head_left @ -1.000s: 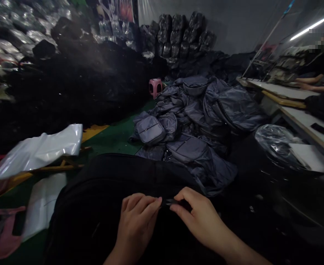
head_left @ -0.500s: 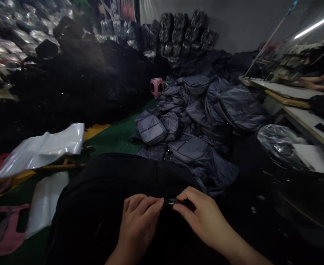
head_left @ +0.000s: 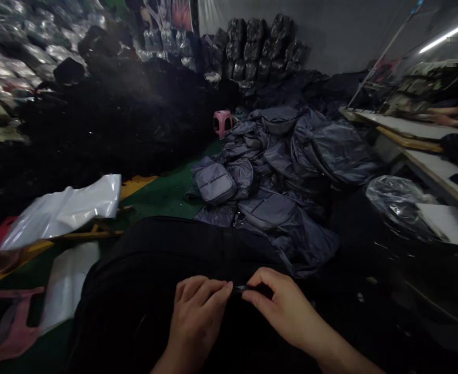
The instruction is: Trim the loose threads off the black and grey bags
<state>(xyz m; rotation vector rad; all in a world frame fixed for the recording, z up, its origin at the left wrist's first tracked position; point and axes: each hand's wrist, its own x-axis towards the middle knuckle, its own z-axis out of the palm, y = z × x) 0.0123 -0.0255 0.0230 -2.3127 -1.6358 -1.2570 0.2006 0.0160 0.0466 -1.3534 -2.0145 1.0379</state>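
Observation:
A large black bag (head_left: 135, 270) lies in front of me, its details mostly lost in the dark. My left hand (head_left: 200, 311) is closed on it, fingertips pinching something too dark to make out. Just to the right, my right hand (head_left: 281, 306) pinches a small dark tool with a pale metal tip (head_left: 241, 288). That tip points left and reaches close to my left fingertips. What lies between the two hands is hard to see against the black fabric.
Grey bags (head_left: 267, 208) lie heaped beyond the black bag. White plastic sheets (head_left: 65, 208) and a pink stool (head_left: 10, 322) are at left. Another pink stool (head_left: 223, 123) stands farther back. A person's arms (head_left: 450, 117) show over a table (head_left: 439, 169) at right.
My right hand has shifted slightly left, bringing the tool's tip closer to my left fingertips. The view has moved a little.

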